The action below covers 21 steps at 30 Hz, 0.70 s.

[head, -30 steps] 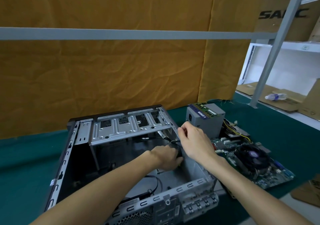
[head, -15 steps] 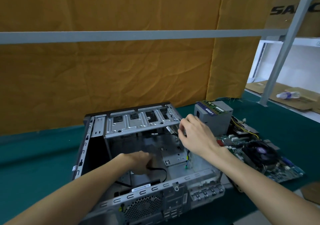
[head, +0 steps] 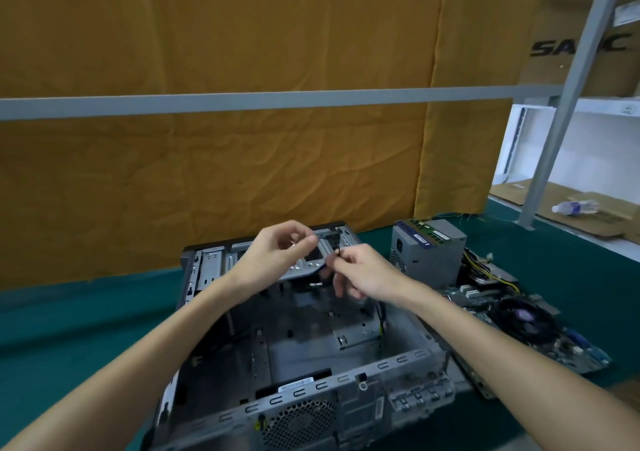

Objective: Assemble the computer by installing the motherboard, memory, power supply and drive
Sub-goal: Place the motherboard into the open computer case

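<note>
Pinching right grip (head: 337, 254) on black cable (head: 381, 312), above open case (head: 408, 355)

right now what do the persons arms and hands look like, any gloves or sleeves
Both are bare: no gloves on the left hand or the right hand, and no sleeves anywhere along either forearm as far as the frame shows. No watch, ring or wristband is visible on either.

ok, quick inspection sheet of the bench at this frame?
Surface: green mat, mostly bare.
Job's things: open case lying on its side, bay empty; power supply upright right of it with memory sticks on top; motherboard flat on the mat.
Clutter: cardboard at the right edge.
Hands: left hand and right hand raised over the case, right pinching a thin black cable.
Cables: yellow and black bundle behind the supply.
Surroundings: orange cloth, grey rail, shelf with bottle.
</note>
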Motion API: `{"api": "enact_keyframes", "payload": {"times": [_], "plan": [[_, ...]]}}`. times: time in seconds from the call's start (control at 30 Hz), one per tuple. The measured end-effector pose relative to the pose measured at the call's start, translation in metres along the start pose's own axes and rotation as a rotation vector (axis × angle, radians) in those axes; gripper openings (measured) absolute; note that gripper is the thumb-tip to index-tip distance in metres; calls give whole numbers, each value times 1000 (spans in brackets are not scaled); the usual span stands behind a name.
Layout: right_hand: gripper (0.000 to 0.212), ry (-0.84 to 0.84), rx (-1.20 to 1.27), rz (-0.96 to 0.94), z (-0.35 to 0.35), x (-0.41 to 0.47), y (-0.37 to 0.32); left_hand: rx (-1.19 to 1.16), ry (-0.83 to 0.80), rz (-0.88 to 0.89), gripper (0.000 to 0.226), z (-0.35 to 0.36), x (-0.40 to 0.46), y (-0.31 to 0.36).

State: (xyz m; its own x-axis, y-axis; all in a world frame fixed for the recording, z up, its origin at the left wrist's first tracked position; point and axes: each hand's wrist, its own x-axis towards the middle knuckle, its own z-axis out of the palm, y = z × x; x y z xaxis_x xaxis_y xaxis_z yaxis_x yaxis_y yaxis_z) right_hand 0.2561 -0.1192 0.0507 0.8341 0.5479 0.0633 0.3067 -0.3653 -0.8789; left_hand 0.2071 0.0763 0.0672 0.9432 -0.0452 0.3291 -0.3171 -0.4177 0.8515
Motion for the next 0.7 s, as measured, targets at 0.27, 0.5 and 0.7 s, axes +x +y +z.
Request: {"api": "enact_keyframes", "payload": {"times": [0.27, 0.5, 0.7], "plan": [[26, 193, 570, 182, -4, 61, -52, 12, -106, -258, 39, -24, -15, -56], [17, 163, 860, 244, -9, 151, -60, 445, 380, -97, 12, -41, 18, -87], [62, 58, -203, 127, 0, 162, -21, 818, 428, -304, 25, -47, 40, -109]]}}
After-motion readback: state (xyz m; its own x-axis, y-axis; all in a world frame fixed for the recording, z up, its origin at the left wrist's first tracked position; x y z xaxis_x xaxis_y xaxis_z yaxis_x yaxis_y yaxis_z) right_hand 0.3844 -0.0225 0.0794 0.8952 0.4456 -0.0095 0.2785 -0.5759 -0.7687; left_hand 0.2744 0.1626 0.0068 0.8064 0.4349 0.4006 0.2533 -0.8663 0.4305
